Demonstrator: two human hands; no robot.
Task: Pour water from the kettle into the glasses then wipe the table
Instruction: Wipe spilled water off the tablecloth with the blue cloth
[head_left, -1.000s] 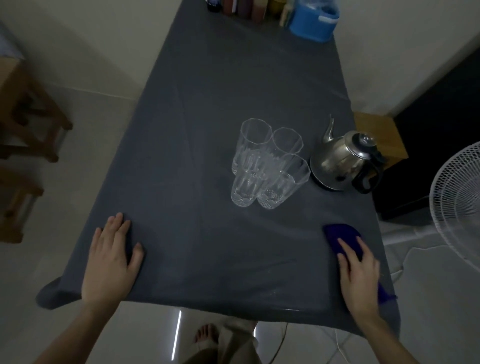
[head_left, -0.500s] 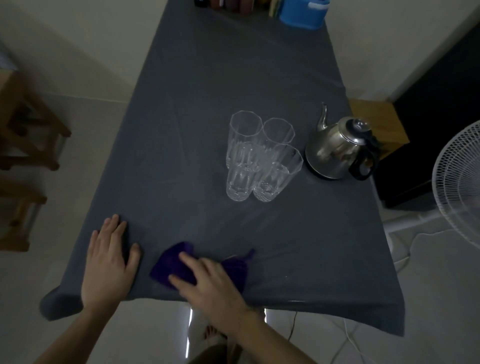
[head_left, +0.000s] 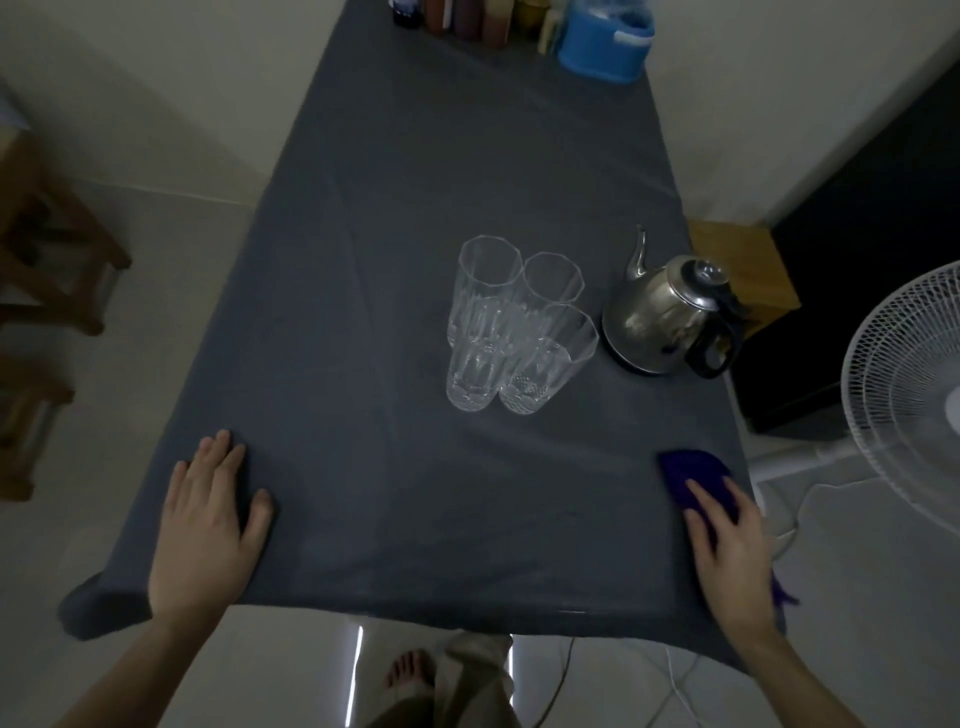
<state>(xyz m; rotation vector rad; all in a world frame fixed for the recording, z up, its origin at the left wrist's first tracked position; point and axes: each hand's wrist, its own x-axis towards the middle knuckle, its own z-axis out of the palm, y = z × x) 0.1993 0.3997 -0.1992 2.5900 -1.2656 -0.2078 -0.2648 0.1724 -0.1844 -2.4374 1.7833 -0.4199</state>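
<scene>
Head view: table (head_left: 395, 218) w/ dark cloth, long axis running away from person. Kettle (head_left: 670, 319) upright at right edge, spout away, just beside glasses (head_left: 511, 325), 4 clustered mid-table, touching; water level hard to tell. Probably kept clear of wiping strip along near edge. Left hand (head_left: 205, 525) flat, fingers spread, holding nothing, likely pinning cloth. Right hand (head_left: 730, 545) palm-down at near right corner, pressing purple rag (head_left: 691, 475) flat, not gripping.
</scene>
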